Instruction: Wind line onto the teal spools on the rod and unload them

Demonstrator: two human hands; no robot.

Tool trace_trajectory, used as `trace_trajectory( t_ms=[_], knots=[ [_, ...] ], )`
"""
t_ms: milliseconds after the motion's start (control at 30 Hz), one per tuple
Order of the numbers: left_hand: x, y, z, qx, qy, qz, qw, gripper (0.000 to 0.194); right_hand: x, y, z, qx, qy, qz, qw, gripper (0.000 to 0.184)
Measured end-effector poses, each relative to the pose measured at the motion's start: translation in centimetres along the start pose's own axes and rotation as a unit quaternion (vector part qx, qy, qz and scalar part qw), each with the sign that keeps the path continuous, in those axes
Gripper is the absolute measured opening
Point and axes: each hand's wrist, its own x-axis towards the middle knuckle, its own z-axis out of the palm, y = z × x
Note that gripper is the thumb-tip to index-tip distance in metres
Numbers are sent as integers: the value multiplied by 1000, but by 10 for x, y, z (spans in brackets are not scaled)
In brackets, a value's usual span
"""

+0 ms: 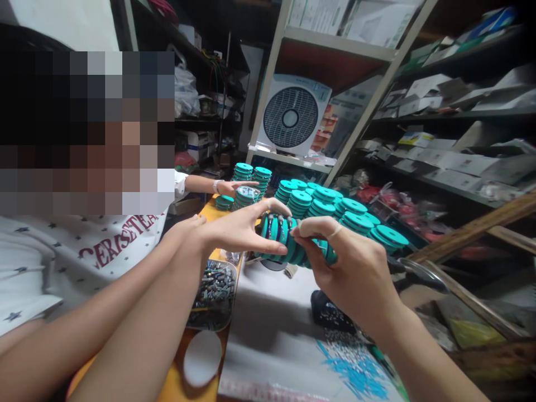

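My left hand [238,228] curves its thumb and forefinger around one end of a row of teal spools [274,228] lying on its side. Dark thread or cord with small knobs shows across their edges. At the row's other end, my right hand [355,259] has its thumb and bent forefinger pressed together against the spools. Whether something small sits in that pinch is hidden. Both hands wear pale coverings on some fingers. Just behind them stand stacks of teal spools [326,195] on the table.
A co-worker at left reaches a hand [240,187] over a spool. A tray of small metal parts [215,287] and a white round lid [202,358] lie nearer. Blue strips [355,371] and a black container [329,312] are at right. A box fan [291,114] stands behind.
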Motion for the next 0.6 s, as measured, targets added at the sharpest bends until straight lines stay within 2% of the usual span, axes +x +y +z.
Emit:
trace_trajectory(
  t_ms=[300, 500, 600],
  knots=[
    [0, -3, 2, -27, 0, 9, 1000, 56, -3, 3, -2, -7, -42, -73, 996, 25],
    [1, -5, 4, -13, 5, -7, 1000, 55, -1, 0, -7, -36, -90, -148, 984, 21],
    [1, -5, 4, -10, 8, -2, 1000, 55, -4, 2, -5, -19, -62, -114, 991, 23]
  ],
)
